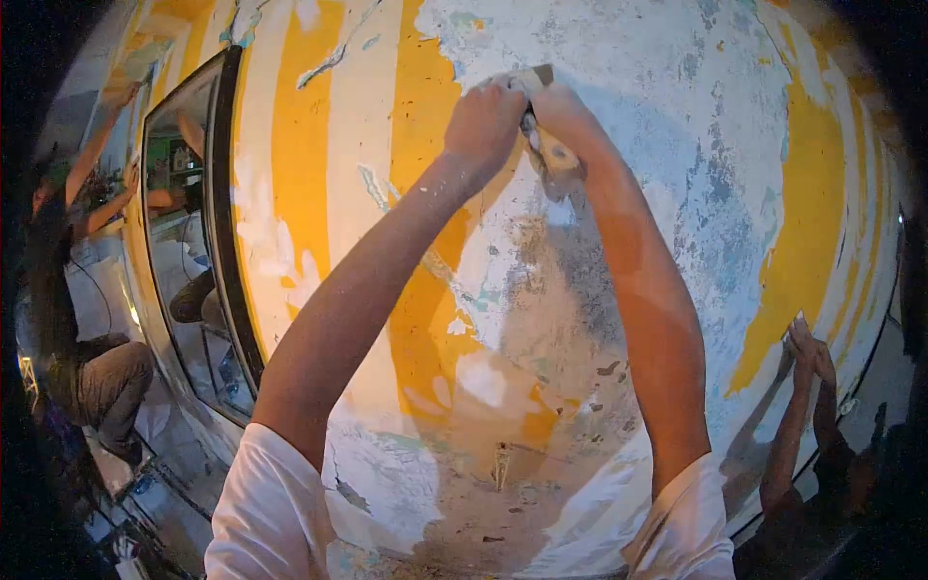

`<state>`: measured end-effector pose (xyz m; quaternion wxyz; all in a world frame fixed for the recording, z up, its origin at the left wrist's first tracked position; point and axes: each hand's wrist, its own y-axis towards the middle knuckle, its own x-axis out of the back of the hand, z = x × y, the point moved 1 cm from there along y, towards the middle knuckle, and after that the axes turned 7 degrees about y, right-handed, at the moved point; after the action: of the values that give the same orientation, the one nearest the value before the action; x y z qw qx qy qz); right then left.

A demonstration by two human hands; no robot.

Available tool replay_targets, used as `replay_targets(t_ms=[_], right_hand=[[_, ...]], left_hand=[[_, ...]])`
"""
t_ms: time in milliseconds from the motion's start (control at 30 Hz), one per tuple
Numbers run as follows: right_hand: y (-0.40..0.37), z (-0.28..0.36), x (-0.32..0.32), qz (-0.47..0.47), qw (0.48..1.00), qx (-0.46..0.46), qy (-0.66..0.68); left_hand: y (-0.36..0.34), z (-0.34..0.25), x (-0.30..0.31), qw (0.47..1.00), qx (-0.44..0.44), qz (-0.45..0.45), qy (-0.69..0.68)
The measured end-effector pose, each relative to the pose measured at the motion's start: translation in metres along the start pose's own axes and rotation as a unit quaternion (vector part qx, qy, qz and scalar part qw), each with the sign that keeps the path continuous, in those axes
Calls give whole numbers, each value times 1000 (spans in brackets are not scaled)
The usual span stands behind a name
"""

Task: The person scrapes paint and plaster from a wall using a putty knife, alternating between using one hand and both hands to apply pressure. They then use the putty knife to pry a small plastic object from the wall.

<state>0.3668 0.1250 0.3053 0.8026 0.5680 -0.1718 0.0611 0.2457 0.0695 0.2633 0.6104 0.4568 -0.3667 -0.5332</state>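
Note:
Both my arms reach up to a wall (667, 106) with peeling paint. My left hand (488, 124) is closed high on the wall, pressed against my right hand. My right hand (564, 114) is wrapped round a scraper (558, 159), whose tan handle sticks out below the fingers. A small dark flat edge shows above the hands, against the wall. The fingers of my left hand are partly hidden, but they appear closed on the same scraper. Around the hands, yellow and cream striped paint meets a bare, patchy white and blue-grey area.
A dark-framed mirror or window (230, 193) stands on the left wall. Beyond it, a person (72, 280) sits with arms raised to the wall. At the lower right, another person's hands (810, 353) touch the wall. Cracks and flaking spots mark the lower wall.

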Motion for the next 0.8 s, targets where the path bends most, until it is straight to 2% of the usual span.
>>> replay_targets(t_ms=[100, 200, 300, 400, 433, 467, 533, 633, 733, 800], right_hand=[[26, 6, -9, 48, 993, 102, 35], [148, -29, -61, 32, 955, 289, -63], [142, -37, -61, 152, 931, 246, 224], [128, -35, -31, 236, 822, 176, 487], [129, -29, -32, 174, 893, 144, 389], [131, -21, -41, 107, 946, 110, 286], [125, -4, -56, -26, 997, 31, 69], [55, 19, -40, -28, 996, 83, 32], [30, 15, -38, -45, 993, 88, 65], [20, -9, -39, -33, 992, 53, 112]], left_hand=[[16, 22, -6, 1000, 10, -12, 7], [35, 52, -10, 997, 23, -72, 10], [54, 82, -23, 991, -10, -122, 53], [51, 81, -29, 992, 18, -120, -33], [51, 82, -32, 993, -23, -114, -19], [51, 81, -36, 994, 12, -107, -15], [44, 73, -37, 993, 84, -86, -7], [37, 74, -20, 997, -17, -38, 60], [16, 51, -11, 996, -23, -89, 6], [6, 36, -2, 999, -16, -41, 1]])
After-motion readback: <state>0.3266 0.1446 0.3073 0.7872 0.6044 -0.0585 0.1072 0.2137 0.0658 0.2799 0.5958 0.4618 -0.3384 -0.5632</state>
